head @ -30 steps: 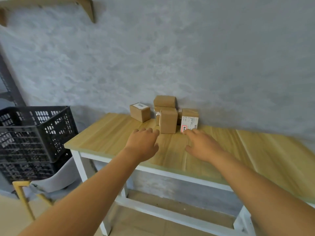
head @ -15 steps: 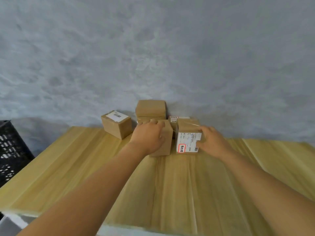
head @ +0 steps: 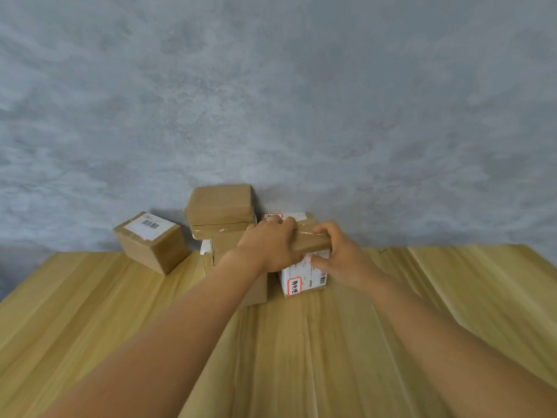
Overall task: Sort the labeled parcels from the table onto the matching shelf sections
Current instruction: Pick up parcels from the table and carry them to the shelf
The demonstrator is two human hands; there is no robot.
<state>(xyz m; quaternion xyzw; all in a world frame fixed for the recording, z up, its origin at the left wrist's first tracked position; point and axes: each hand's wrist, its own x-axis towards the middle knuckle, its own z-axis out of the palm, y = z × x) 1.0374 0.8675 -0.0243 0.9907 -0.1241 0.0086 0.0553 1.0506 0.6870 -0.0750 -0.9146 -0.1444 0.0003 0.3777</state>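
A small cardboard parcel (head: 304,280) with a white label and a red-framed tag on its front stands on the wooden table (head: 301,351) near the wall. Both hands grip it: my left hand (head: 268,247) lies over its top left edge, my right hand (head: 340,251) clasps its right side with the thumb on the front label. Beside it on the left stands a plain brown parcel (head: 256,288), mostly hidden by my left forearm. Behind are two stacked parcels (head: 221,206), and another labelled parcel (head: 289,216) peeks out behind my hands.
A separate parcel (head: 150,241) with a white barcode label sits at the left, angled, near the wall. The grey wall (head: 271,101) rises directly behind the group of parcels. No shelf is in view.
The camera has come closer to the table. My left hand moved right from the plain parcel onto the labelled parcel's top, and my right hand closed on its right side.
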